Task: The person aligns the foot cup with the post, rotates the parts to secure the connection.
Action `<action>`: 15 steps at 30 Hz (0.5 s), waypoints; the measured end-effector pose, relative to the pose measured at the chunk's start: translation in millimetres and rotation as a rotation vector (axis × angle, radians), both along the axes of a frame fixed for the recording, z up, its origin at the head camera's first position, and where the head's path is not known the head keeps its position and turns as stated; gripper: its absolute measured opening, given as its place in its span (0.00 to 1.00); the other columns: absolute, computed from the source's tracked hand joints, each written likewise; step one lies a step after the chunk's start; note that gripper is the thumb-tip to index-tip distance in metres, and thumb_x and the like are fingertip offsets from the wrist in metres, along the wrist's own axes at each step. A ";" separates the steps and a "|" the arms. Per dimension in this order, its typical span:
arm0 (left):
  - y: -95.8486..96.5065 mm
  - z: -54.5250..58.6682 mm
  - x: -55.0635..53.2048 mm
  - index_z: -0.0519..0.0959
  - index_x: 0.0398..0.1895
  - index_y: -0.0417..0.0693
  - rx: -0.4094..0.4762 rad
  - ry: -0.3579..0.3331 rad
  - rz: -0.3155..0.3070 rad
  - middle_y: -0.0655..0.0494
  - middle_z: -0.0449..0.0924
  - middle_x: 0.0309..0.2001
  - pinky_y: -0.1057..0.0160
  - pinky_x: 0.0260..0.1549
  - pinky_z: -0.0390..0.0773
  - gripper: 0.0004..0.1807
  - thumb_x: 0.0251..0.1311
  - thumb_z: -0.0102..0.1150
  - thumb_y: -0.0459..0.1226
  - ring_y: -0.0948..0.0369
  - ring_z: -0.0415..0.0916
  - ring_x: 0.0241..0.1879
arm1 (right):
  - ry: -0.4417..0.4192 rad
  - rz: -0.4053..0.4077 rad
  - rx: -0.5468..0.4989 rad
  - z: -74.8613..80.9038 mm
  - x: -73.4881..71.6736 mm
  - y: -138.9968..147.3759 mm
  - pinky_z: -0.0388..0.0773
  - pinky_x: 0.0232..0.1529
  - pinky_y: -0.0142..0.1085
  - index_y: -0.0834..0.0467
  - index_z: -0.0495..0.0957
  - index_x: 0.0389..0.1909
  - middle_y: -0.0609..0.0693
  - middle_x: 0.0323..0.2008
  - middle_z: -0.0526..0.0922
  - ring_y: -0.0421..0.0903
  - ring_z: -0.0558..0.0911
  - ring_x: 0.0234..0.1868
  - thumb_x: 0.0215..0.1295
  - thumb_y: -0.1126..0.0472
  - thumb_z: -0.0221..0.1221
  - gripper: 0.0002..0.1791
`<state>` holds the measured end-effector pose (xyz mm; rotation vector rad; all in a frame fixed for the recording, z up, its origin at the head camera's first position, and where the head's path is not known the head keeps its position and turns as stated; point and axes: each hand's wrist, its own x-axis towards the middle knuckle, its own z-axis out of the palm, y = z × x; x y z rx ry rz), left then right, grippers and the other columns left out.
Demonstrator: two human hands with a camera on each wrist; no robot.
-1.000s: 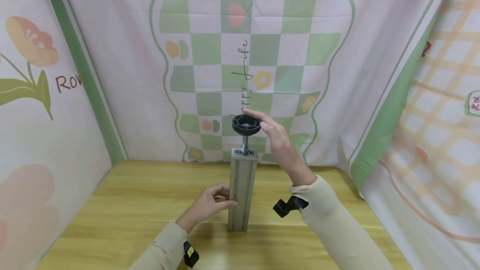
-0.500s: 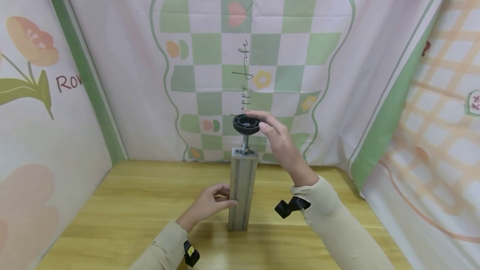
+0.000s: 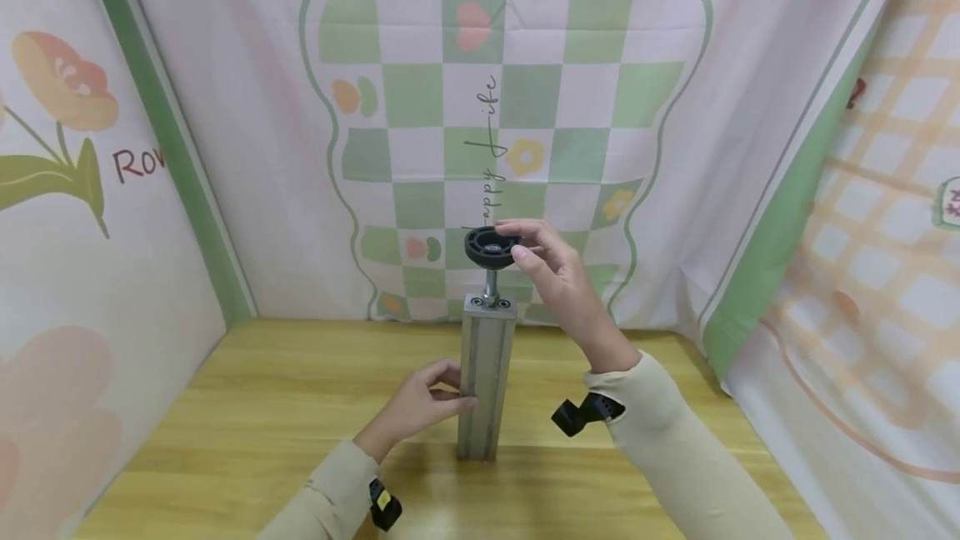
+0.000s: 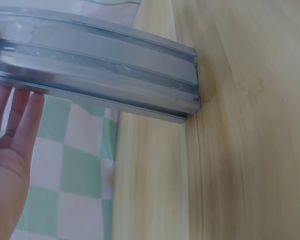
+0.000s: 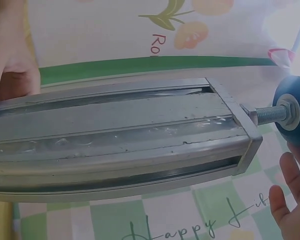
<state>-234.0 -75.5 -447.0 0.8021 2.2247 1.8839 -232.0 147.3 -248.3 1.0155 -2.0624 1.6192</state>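
A silver aluminium profile [image 3: 483,382] stands upright on the wooden table, its lower end flat on the surface. Out of its end plate [image 5: 237,115] rises a threaded rod [image 5: 270,115], topped by a round black levelling foot [image 3: 480,257]. My left hand [image 3: 422,400] holds the profile low on its left side, thumb on the near face and fingers behind. Up at the foot, my right hand [image 3: 561,277] pinches the rim from the right, thumb at the near edge and bent fingers at the far edge. The right wrist view shows only some fingertips [image 5: 290,170] beside the foot.
The wooden table [image 3: 300,373] reaches back to a hanging cloth [image 3: 405,148] with green checks. Printed cloths also close off the left and right sides. A black wrist camera [image 3: 585,413] sits on the right sleeve, another [image 3: 385,505] on the left.
Along the foot's rim, my right fingers have bent more and the thumb has come round toward the near edge. My left hand and the profile stay in place.
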 end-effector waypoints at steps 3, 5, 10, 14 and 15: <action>1.0 0.7 -0.1 0.79 0.49 0.46 -0.012 0.027 0.016 0.52 0.80 0.43 0.62 0.46 0.84 0.15 0.62 0.71 0.39 0.56 0.80 0.45 | 0.023 -0.021 -0.001 0.4 -0.3 0.3 0.72 0.56 0.46 0.63 0.76 0.58 0.51 0.61 0.75 0.51 0.75 0.50 0.72 0.58 0.52 0.19; 1.2 0.8 -0.3 0.79 0.48 0.47 -0.016 0.032 0.027 0.52 0.81 0.42 0.62 0.45 0.85 0.15 0.61 0.71 0.38 0.56 0.80 0.45 | 0.036 -0.029 0.000 0.4 -0.7 0.2 0.69 0.56 0.47 0.63 0.77 0.57 0.51 0.60 0.75 0.51 0.75 0.49 0.71 0.58 0.53 0.18; 2.3 3.2 1.3 0.79 0.48 0.46 0.000 0.037 0.038 0.52 0.81 0.41 0.62 0.44 0.85 0.15 0.61 0.71 0.36 0.57 0.80 0.44 | 0.054 -0.067 0.006 1.4 -1.0 -0.3 0.69 0.55 0.43 0.62 0.77 0.53 0.51 0.58 0.75 0.50 0.73 0.44 0.69 0.59 0.57 0.16; 3.6 5.2 1.8 0.79 0.47 0.45 0.031 0.046 0.027 0.51 0.81 0.41 0.61 0.45 0.85 0.14 0.60 0.71 0.34 0.56 0.80 0.44 | 0.054 -0.100 0.013 3.8 0.5 -1.1 0.72 0.52 0.40 0.61 0.77 0.50 0.51 0.57 0.73 0.50 0.72 0.41 0.67 0.60 0.61 0.14; 3.8 5.7 1.8 0.79 0.46 0.44 0.039 0.049 0.022 0.50 0.81 0.42 0.60 0.45 0.85 0.14 0.60 0.71 0.34 0.56 0.81 0.44 | 0.054 -0.105 0.018 4.6 1.0 -1.3 0.72 0.51 0.41 0.61 0.77 0.50 0.52 0.57 0.73 0.50 0.71 0.41 0.67 0.61 0.62 0.13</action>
